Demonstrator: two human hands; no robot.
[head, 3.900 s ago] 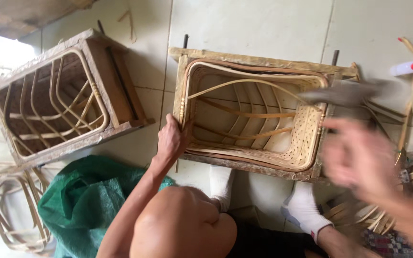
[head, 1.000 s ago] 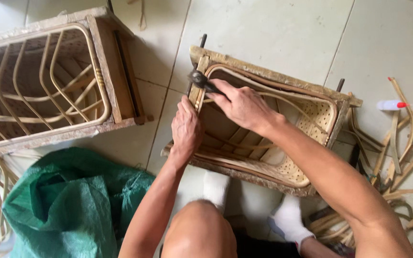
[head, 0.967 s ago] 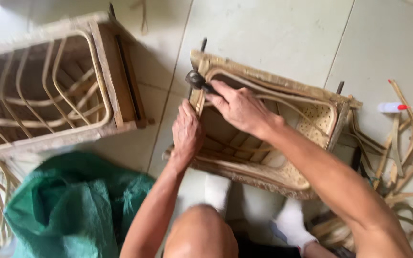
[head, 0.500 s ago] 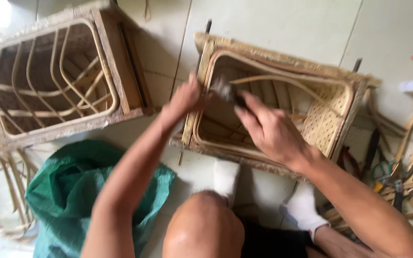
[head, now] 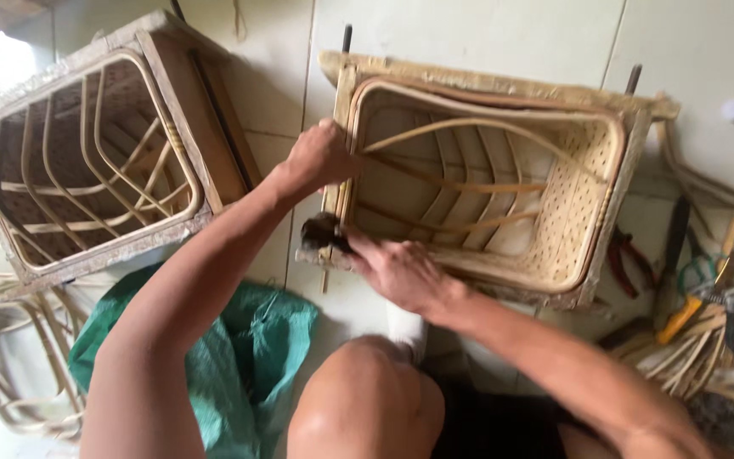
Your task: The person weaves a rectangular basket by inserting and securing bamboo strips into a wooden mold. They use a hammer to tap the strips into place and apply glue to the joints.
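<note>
Head view: two rattan frames, left hand gripping one's rim, right hand clamped around one hammer.

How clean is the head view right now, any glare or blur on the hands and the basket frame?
Head view: the left hand and the basket frame are fairly sharp; the right hand and the dark tool it grips are slightly soft; daylight blows out the top left corner; the knee is near and soft.

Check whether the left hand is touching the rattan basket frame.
Touching. The head view shows the left hand gripping the left rim of the rattan basket frame, fingers wrapped over its edge.
</note>
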